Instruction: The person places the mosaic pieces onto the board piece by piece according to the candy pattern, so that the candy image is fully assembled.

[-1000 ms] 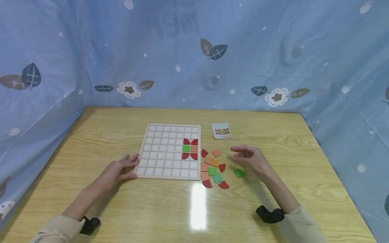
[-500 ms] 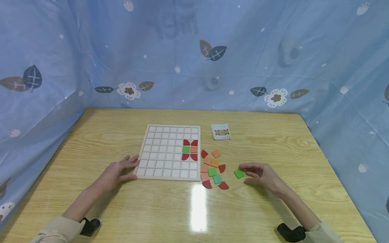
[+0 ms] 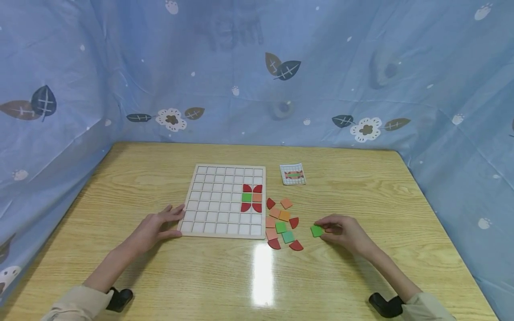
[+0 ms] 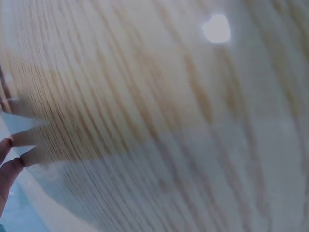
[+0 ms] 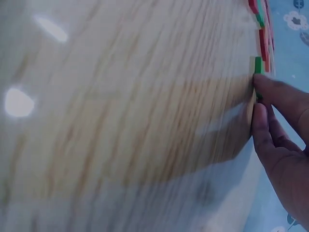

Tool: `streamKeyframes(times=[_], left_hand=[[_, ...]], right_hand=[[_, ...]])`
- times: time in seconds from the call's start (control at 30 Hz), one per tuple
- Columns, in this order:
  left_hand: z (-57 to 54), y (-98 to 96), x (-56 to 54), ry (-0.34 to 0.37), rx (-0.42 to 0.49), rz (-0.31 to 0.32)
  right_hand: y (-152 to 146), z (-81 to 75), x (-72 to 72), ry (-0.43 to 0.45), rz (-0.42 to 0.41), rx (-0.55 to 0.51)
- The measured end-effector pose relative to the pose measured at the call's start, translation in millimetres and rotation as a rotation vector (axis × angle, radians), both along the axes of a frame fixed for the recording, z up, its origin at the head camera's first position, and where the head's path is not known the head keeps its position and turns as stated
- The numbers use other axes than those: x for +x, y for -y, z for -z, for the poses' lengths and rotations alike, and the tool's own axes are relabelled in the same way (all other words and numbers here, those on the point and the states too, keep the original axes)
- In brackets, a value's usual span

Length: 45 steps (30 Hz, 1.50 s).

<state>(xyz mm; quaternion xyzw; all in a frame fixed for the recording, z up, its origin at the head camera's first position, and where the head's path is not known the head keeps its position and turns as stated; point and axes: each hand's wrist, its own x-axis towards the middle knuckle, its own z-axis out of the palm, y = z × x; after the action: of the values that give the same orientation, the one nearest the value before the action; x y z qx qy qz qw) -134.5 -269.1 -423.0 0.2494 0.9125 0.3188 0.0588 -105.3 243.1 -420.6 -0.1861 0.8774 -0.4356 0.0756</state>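
Note:
My right hand (image 3: 341, 232) pinches a green square tile (image 3: 316, 231) at its edges, thumb at the near side and a finger at the far side. In the right wrist view the same green tile (image 5: 258, 65) shows edge-on at the fingertips, low at the tabletop. A white grid board (image 3: 221, 200) with a pale wooden rim lies left of centre. Against its left rim rests my left hand (image 3: 158, 225), fingers spread. On the board's right side sit red quarter-circle pieces (image 3: 257, 207), a green tile (image 3: 246, 197) and an orange tile (image 3: 257, 197).
Several loose tiles lie right of the board: orange squares (image 3: 270, 221), red quarter-circles (image 3: 296, 245), a green square (image 3: 280, 227) and a teal square (image 3: 288, 236). Behind them lies a small pattern card (image 3: 292, 174). Blue patterned cloth (image 3: 257, 89) surrounds the wooden table (image 3: 201, 276).
My right hand has come down and toward the table's near side, and now pinches the green tile, which has turned slightly. My left hand stays at the board's rim.

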Motion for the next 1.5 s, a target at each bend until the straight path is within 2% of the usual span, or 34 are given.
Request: streamKeyframes(times=[0.1, 0.2, 0.43, 0.77, 0.97, 1.17, 1.37, 1.5], left_hand=[[-0.2, -0.1, 0.2, -0.023, 0.001, 0.004], [-1.1, -0.6, 0.6, -0.031, 0.002, 0.012], [-2.7, -1.3, 0.5, 0.021, 0.002, -0.002], [-3.8, 1.0, 1.9, -0.014, 0.009, 0.0], [-3.8, -0.2, 0.9, -0.007, 0.005, 0.006], [-3.7, -0.9, -0.3, 0.018, -0.017, 0.0], [-2.7, -0.7, 0.6, 0.012, -0.016, 0.001], [-2.7, -0.2, 1.0, 0.0, -0.014, 0.0]], right_hand=[[1, 0.4, -0.1, -0.014, 0.0, 0.006], [2, 1.7, -0.5, 0.018, 0.031, -0.013], [14, 1.8, -6.6, 0.063, 0.097, -0.122], [56, -8.4, -19.1, 0.112, 0.156, -0.256], [78, -8.4, -22.2, 0.103, 0.251, -0.265], [101, -11.2, -31.2, 0.111, 0.269, -0.304], [126, -11.3, -41.5, 0.128, 0.299, -0.299], [138, -9.0, -46.3, 0.156, 0.334, -0.339]])
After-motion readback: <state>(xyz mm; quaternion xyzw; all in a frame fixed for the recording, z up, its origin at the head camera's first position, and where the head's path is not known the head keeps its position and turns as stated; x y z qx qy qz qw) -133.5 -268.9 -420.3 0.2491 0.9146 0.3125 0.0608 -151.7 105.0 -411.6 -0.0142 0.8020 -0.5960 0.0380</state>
